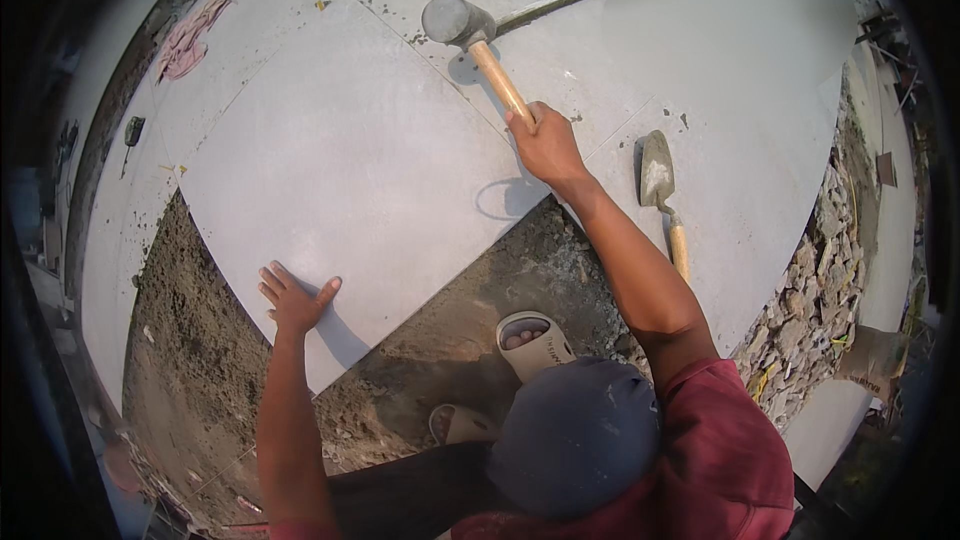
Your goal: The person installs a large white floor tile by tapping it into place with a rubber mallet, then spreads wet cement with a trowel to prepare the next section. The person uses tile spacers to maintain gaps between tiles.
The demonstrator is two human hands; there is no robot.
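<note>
- Fingers of my right hand (545, 145) are wrapped around the wooden handle of the mallet (484, 55); the end of this handle is hidden inside my fist.
- From these fingers the mallet goes away from my body and toward my left. Its long axis is slanting, with the grey head at the far end.
- This head is by the seam (380, 16) at the far right side of the tile (340, 150). Whether it touches the surface or hangs just above, I cannot tell, although its shadow is near.
- Fingers of my left hand (298, 310) are released and spread on the tile, palm down, and they grasp nothing.
- They rest beside the near corner, which points toward me, so my left arm is the nearer one to this corner. My right arm is the nearer one to the seam.
- Along its two near sides the tile borders on bare soil (200, 320).
- Past my right forearm lies the trowel (656, 175), apart from both hands, with its handle turned toward me.
</note>
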